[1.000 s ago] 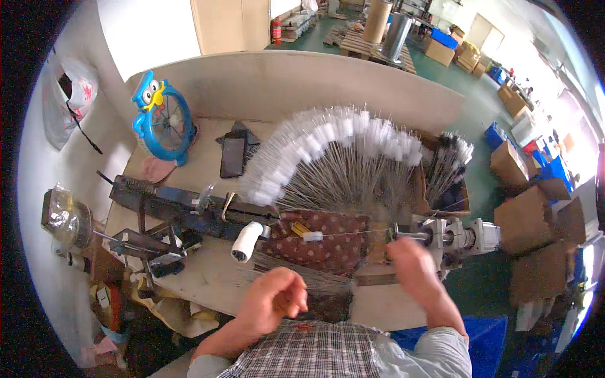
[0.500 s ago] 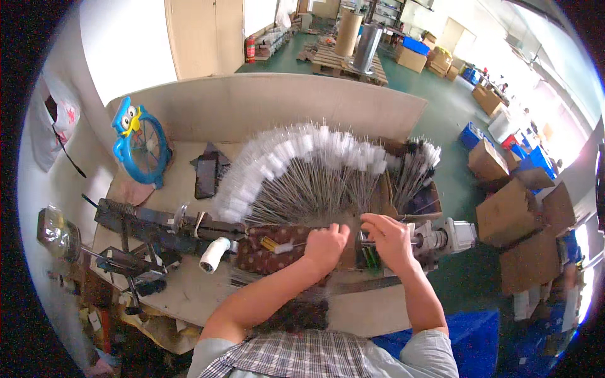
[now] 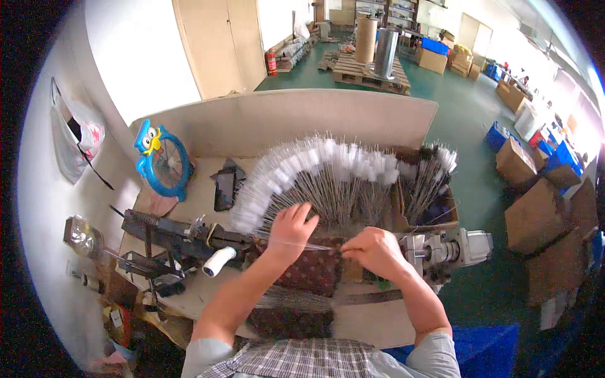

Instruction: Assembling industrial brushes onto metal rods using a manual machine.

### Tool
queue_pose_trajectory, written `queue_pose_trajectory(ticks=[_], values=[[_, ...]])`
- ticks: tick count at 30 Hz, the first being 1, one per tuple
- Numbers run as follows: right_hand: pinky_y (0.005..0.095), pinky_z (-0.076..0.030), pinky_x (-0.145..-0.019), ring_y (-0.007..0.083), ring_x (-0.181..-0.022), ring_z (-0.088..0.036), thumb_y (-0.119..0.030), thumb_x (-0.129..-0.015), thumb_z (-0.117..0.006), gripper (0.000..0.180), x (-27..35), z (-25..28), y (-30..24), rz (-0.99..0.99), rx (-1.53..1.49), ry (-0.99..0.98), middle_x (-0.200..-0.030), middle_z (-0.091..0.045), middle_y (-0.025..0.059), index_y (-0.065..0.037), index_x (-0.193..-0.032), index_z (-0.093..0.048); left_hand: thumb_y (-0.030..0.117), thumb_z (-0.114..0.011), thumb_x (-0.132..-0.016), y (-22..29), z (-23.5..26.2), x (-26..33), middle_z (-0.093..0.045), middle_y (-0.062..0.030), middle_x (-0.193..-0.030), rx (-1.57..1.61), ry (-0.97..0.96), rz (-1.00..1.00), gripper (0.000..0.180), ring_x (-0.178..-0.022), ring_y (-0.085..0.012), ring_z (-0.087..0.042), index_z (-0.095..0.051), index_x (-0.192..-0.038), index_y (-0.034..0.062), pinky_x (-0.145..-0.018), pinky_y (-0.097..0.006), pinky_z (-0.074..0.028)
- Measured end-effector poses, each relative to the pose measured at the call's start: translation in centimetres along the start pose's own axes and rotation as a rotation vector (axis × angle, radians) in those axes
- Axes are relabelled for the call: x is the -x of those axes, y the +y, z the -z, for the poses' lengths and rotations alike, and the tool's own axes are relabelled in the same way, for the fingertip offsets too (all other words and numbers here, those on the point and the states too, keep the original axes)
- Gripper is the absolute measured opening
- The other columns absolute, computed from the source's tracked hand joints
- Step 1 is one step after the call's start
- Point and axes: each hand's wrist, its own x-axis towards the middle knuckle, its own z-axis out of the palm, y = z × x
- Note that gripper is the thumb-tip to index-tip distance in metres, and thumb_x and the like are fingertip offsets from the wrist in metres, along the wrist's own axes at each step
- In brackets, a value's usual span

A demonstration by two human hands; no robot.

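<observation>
Basically both hands sit at centre frame over the counter [image 3: 208, 208], working a thin wire [image 3: 302, 244] stretched between them. Left hand [image 3: 291, 228] has fingers spread and partly curled, fingertips resting at the lower edge of the fan of white-tipped wire brushes [image 3: 328, 170]; looks like it steadies or pinches the left part of the wire, though the pinch itself is too small to confirm. Right hand [image 3: 377, 251] is clenched in a fingertip pinch on the wire's right end, just left of the grey motor unit [image 3: 450, 249] at centre right. Wire runs roughly level across the dark patterned cloth [image 3: 312, 274], just below the fan. A second, smaller bunch of brushes [image 3: 432, 176] stands in the cardboard box [image 3: 450, 211] to the upper right. Black metal jig [image 3: 170, 230] with a white plastic handle [image 3: 218, 261] lies centre left; blue owl-shaped fan [image 3: 161, 160] in the upper left. Step in hand, judging by the pose: positioning one wire between jig and motor. Next move probably calls for keeping the wire taut and lining its right end up with the motor's shaft without bending it; fine fingertip control, both hands coordinated.
</observation>
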Motion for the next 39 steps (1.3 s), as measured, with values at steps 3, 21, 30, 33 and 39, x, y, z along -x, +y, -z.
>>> queue_pose_trajectory(ticks=[3, 21, 30, 33, 39], values=[[0.0363, -0.048, -0.07, 0.0245, -0.078, -0.057, -0.027, -0.073, -0.063, 0.014, -3.4, -2.5, -3.2, 0.199, 0.005, -0.032, -0.075, -0.064, 0.0024, -0.015, -0.075, -0.069, 0.013, -0.06, -0.074, 1.2, 3.9, 5.3, -0.058, -0.0115, -0.105, 0.322, -0.184, 0.254, 0.022, -0.096, -0.0267, -0.057, -0.064, -0.095, 0.0075, -0.08, -0.036, -0.047], [0.034, -0.047, -0.07, 0.0219, -0.078, -0.055, -0.021, -0.068, -0.065, 0.011, -9.9, -12.6, -7.9, 0.192, 0.151, -0.012, -0.072, -0.062, 0.0006, -0.01, -0.069, -0.065, 0.044, -0.051, -0.088, -0.7, 9.1, 11.5, -0.062, -0.0036, -0.072, 1.845, 0.337, 1.489, 0.04, -0.062, -0.0154, -0.059, -0.062, -0.092, 0.0056, -0.055, -0.03, -0.045], [0.0344, -0.047, -0.075, 0.0236, -0.085, -0.056, -0.015, -0.074, -0.062, 0.014, -8.3, -10.2, -7.2, 0.312, 0.018, 0.13, -0.081, -0.062, 0.0045, -0.007, -0.085, -0.067, 0.041, -0.069, -0.073, -1.2, 5.9, 13.0, -0.058, -0.0078, -0.058, 0.771, -0.313, 1.194, 0.043, -0.054, -0.0157, -0.057, -0.063, -0.067, -0.001, -0.052, -0.031, -0.043], [0.0345, -0.048, -0.071, 0.0246, -0.08, -0.057, -0.011, -0.074, -0.061, 0.013, -5.9, -8.2, -7.3, 0.331, 0.007, 0.22, -0.082, -0.062, 0.006, -0.006, -0.085, -0.066, 0.032, -0.064, -0.079, 0.2, 4.9, 12.8, -0.06, -0.0074, -0.068, 1.149, -0.091, 1.271, 0.032, -0.056, -0.0186, -0.058, -0.061, -0.08, 0.0003, -0.054, -0.032, -0.046], [0.0389, -0.049, -0.063, 0.0317, -0.076, -0.059, -0.008, -0.078, -0.056, 0.016, -2.6, -11.0, -4.3, 0.216, -0.085, -0.131, -0.081, -0.059, 0.0127, -0.005, -0.094, -0.057, 0.012, -0.06, -0.08, 1.8, 2.9, 12.5, -0.06, -0.0093, -0.073, 1.627, 0.193, 1.324, 0.012, -0.063, -0.0163, -0.06, -0.052, -0.075, 0.0063, -0.057, -0.034, -0.05]])
